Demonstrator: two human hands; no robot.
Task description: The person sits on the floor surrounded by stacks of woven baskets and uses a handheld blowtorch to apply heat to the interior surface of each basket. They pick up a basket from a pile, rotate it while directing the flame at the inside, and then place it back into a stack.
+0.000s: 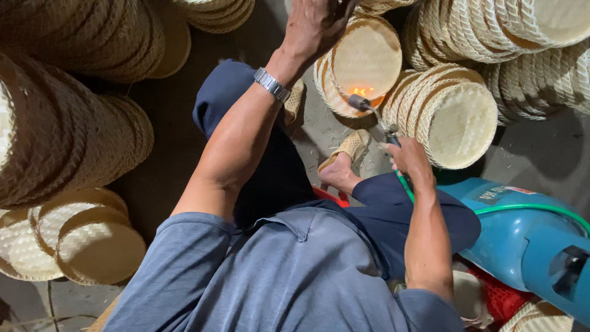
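While your right hand (pixel 409 157) grips the gas torch (pixel 375 117), its flame licks the round woven basket (pixel 362 61) just beyond; your left hand (pixel 316 24) clasps that basket's far rim. Basket stacks (pixel 458 114) crowd its right, the blue gas cylinder (pixel 522 233) nearer.

1. My left hand (pixel 316 24): raised, gripping the top rim of a round woven basket (pixel 362 61) stood on edge; metal watch (pixel 272 84) on the wrist.
2. My right hand (pixel 409 158): closed around a gas torch (pixel 373 114), its nozzle at the basket's lower edge, an orange flame (pixel 362 92) on the weave.
3. Green hose (pixel 528 209): runs from the torch across a blue gas cylinder (pixel 522 240) lying at my right.
4. Stacks of baskets (pixel 458 114): pale ones at right, darker ones (pixel 61 135) at left.
5. My sandalled foot (pixel 344 161): on the floor (pixel 541 154), below the basket.
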